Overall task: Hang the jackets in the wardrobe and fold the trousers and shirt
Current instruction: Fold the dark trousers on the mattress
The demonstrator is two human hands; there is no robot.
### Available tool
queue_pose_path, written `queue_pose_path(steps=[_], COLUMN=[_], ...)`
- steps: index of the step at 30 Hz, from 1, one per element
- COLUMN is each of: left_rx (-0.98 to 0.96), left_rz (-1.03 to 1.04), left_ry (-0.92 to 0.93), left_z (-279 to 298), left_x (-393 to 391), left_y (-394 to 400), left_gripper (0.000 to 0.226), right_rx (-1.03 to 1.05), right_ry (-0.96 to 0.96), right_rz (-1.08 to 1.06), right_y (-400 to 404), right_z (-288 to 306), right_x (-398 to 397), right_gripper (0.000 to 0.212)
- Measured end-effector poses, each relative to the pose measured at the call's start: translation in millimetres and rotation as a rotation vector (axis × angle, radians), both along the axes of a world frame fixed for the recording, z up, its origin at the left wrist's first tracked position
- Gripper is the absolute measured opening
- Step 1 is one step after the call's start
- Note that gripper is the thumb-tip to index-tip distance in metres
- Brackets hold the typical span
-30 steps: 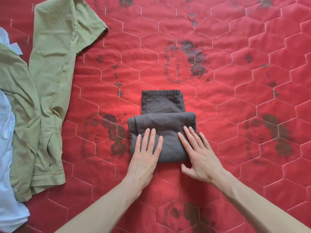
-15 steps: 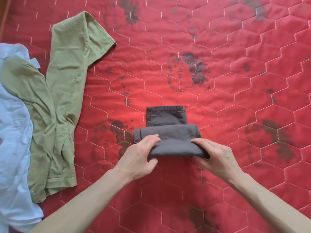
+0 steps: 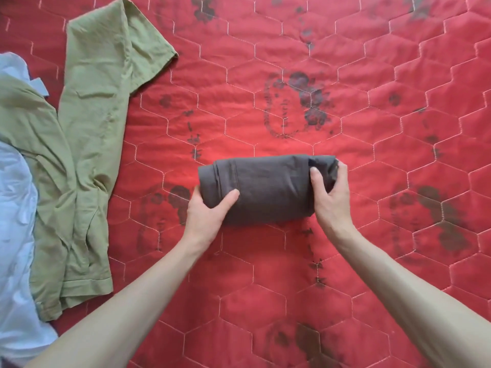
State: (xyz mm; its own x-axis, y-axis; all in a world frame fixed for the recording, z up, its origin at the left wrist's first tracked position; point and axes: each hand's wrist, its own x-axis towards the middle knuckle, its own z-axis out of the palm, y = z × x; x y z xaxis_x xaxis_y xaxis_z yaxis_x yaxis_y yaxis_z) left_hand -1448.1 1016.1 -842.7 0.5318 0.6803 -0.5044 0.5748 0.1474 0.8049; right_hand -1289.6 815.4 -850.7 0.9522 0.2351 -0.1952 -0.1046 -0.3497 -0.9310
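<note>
Now the dark grey trousers (image 3: 268,189) are one fat roll, and the flat end that stuck out at the top a moment ago is gone into it. Both hands have moved from the near edge to the two ends of the roll.

The left hand (image 3: 206,217) grips the left end, with its thumb lying across the top and its other fingers hidden under the cloth. The right hand (image 3: 330,196) grips the right end, thumb on top and fingers curled round the far side, where the cloth looks bunched and loose. I cannot tell if the roll is lifted a little or rests on the bed.

The roll lies sideways in the middle of the red quilt (image 3: 345,274), which has white six-sided stitching and dark faded prints. Off to the left, well apart from the roll, a green shirt (image 3: 87,134) lies spread out and crumpled. It lies partly over a pale blue cloth (image 3: 16,235) at the left edge.
</note>
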Motion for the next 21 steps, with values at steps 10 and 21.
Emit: queue_pose_path(steps=[10,21], left_rx=[0.182,0.028], left_rz=[-0.167,-0.106], left_ry=[0.514,0.671], left_z=[-19,-14], left_x=[29,33], left_y=[0,3], left_gripper=[0.089,0.096], right_rx=[-0.418,-0.556], right_ry=[0.078,-0.059], right_rz=[0.091,0.198], right_y=[18,15], right_z=[-37,-22], right_x=[21,-7], right_gripper=[0.066,0.057])
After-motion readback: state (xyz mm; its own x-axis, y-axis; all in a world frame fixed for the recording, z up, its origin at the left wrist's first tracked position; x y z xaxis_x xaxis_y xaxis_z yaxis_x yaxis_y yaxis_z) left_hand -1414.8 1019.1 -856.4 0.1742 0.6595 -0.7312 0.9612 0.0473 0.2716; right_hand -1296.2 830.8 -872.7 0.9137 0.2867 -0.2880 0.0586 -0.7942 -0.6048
